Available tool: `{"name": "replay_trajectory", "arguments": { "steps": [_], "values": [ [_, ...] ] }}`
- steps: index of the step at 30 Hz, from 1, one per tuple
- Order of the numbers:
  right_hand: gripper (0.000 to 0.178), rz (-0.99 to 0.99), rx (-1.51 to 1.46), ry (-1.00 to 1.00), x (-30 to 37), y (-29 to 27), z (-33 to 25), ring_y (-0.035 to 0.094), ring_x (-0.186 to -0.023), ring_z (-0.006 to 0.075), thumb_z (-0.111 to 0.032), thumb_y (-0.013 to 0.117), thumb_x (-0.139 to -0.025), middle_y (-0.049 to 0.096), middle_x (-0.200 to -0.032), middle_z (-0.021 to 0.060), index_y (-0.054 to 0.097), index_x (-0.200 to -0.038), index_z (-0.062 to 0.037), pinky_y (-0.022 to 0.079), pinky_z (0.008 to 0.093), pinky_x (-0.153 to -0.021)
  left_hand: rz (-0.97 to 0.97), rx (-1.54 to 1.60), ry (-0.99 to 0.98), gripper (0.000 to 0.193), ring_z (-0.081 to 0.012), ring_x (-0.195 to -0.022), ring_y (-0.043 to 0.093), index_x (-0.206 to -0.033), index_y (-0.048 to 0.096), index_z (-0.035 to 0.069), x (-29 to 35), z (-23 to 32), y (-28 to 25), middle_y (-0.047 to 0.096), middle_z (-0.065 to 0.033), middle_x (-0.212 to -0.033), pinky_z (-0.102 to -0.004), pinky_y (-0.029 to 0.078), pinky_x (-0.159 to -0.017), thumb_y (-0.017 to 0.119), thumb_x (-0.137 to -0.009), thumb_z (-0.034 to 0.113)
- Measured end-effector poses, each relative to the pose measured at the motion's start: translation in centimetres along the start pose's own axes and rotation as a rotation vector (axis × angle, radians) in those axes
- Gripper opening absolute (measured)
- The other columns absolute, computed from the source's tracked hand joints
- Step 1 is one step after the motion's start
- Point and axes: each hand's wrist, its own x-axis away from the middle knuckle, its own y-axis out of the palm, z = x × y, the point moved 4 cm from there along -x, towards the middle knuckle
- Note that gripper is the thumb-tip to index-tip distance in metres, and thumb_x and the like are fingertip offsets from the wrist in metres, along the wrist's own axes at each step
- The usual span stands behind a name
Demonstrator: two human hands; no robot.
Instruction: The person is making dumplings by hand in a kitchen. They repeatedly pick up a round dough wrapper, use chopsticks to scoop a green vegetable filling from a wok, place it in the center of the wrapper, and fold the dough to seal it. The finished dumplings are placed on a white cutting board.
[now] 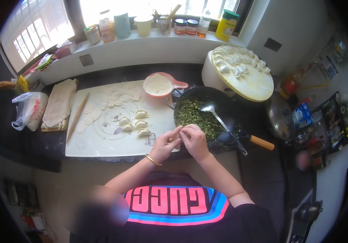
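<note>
My left hand (166, 143) and my right hand (195, 141) meet at the fingertips over the mat's right edge, beside the wok. Both are closed in a pinch on what appears to be a dumpling, mostly hidden by the fingers. Left of them, several folded dumplings (141, 114) rest on a white mat (101, 151). Round dough wrappers (117, 97) lie farther back, and a wooden rolling pin (78, 116) slants along the left side. The dark wok (238, 106) holds chopped green filling (192, 111), with a metal spoon (224, 124) leaning across it.
A pink-rimmed bowl (179, 84) of white flour stands behind the wok's left edge. At the back right, a round tray (259, 89) carries many dumplings. A dough sheet (60, 103) and a plastic bag (30, 111) sit left. The wok's wooden handle (262, 142) sticks out rightward.
</note>
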Motion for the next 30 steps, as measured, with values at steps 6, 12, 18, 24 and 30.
{"name": "replay_trajectory", "arguments": {
  "steps": [6,12,18,24,30],
  "values": [
    [0.009,-0.102,-0.008,0.193,0.1,7.1,-3.3,0.052,-0.054,0.0158,-0.007,0.064,-0.074,0.057,-0.067,0.0092,0.061,-0.072,0.0007,0.04,0.0274,-0.049,0.022,0.064,-0.062,0.032,-0.0081,-0.072,0.054,-0.116,0.051,0.0,3.6,-0.2,-7.5,0.058,-0.0025,-0.084,-0.022,0.046,-0.063,0.056,-0.085,0.008],
    [0.018,-0.171,-0.163,0.363,3.0,16.7,-3.5,0.05,-0.051,0.0127,-0.015,0.069,-0.074,0.057,-0.06,0.0079,0.061,-0.068,-0.0001,0.039,0.0277,-0.048,0.037,-0.018,-0.159,0.024,-0.0085,-0.067,0.053,-0.103,0.054,0.001,7.5,-2.6,-14.7,0.057,-0.0032,-0.08,-0.0232,0.046,-0.059,0.058,-0.083,0.014],
    [0.024,-0.177,-0.071,0.521,4.6,20.4,-1.5,0.055,-0.058,0.0274,-0.019,0.068,-0.074,0.057,-0.064,0.0153,0.06,-0.066,0.0016,0.042,0.035,-0.055,0.05,-0.292,-0.493,0.015,-0.01,-0.062,0.053,-0.094,0.053,0.006,10.2,-7.6,-23.4,0.053,-0.0023,-0.071,-0.025,0.046,-0.051,0.058,-0.082,0.013],
    [0.024,-0.002,0.475,0.337,5.6,19.2,6.2,0.05,-0.093,0.0323,-0.018,0.061,-0.08,0.054,-0.102,0.018,0.056,-0.097,-0.0012,0.04,0.0394,-0.08,0.126,-0.986,-0.09,0.035,-0.0316,-0.086,0.054,-0.103,0.056,0.009,4.2,-8.9,-31.6,0.053,-0.017,-0.091,-0.0381,0.046,-0.077,0.06,-0.069,0.003],
    [0.043,-0.129,0.655,0.335,7.2,20.2,8.1,0.039,-0.114,0.0346,-0.021,0.056,-0.08,0.042,-0.126,0.0183,0.047,-0.117,-0.0018,0.028,0.0458,-0.097,0.099,-1.206,-0.111,0.034,-0.0344,-0.091,0.05,-0.102,0.06,0.013,3.0,-8.0,-34.9,0.051,-0.0163,-0.094,-0.0375,0.042,-0.084,0.062,-0.068,0.007]
  ]
}}
